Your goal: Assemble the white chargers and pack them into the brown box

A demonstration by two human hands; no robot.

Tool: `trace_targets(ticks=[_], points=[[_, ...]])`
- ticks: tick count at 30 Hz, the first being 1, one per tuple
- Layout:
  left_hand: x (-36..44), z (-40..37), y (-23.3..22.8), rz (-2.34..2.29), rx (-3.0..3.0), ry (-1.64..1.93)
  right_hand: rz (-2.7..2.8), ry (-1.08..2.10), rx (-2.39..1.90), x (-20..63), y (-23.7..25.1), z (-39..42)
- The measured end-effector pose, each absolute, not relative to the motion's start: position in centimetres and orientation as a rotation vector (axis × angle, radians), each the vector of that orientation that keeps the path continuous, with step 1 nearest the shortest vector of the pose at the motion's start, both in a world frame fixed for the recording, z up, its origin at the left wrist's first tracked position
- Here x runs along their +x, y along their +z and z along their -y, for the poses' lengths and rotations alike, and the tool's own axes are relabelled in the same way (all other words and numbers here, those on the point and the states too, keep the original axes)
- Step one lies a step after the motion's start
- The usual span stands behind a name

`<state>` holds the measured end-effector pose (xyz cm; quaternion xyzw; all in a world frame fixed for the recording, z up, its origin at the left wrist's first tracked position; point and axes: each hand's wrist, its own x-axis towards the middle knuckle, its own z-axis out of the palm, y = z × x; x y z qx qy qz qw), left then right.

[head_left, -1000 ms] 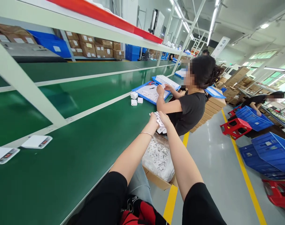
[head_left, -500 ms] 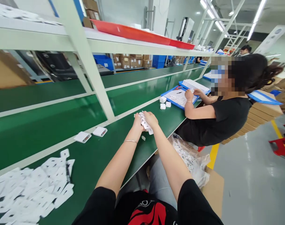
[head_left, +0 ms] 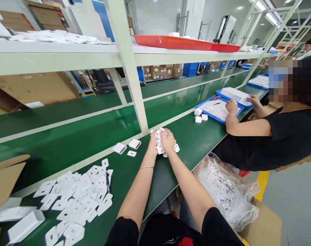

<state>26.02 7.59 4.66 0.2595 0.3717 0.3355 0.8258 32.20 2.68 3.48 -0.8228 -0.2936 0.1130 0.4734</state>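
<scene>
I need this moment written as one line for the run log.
left hand: holds white card bundle | right hand: holds same bundle | over: green belt | nearby: white card pile

Both of the person's hands are out over the green conveyor belt (head_left: 68, 150), the left hand (head_left: 153, 143) and right hand (head_left: 168, 140) pressed together around a bunch of small white die-cut card pieces (head_left: 160, 143). Toward the belt's near edge lies a spread heap of flat white card inserts (head_left: 78, 198). Two small white boxes (head_left: 127, 146) sit by the belt's white dividing rail. A neighbouring worker's hands rest on a blue tray (head_left: 216, 110) further along.
</scene>
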Motion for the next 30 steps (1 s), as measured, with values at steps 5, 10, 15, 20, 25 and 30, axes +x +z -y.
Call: trace_targets(ticks=[5,10,15,20,25,30], points=[[25.7,-6.4,3.7,-0.832,0.773,0.854,0.812,0.173,-1.979,32.5,1.8,-1.5],[24.8,-6.1,3.4,-1.038,1.051,1.000,0.878,0.118,-1.964,32.9,0.9,-1.6],[23.2,-6.5,3.6,-1.163,1.369,1.012,0.981,0.117,-1.924,32.7,0.6,-2.4],[21.8,-6.6,3.8,-1.252,1.671,0.917,1.029,0.182,-1.887,32.7,0.4,-3.2],[19.6,-6.2,4.3,-1.257,1.960,0.779,1.011,0.239,-1.833,33.1,0.5,-3.7],[15.0,-4.9,4.2,-1.342,2.175,0.667,0.954,0.243,-1.767,34.8,1.9,-2.9]])
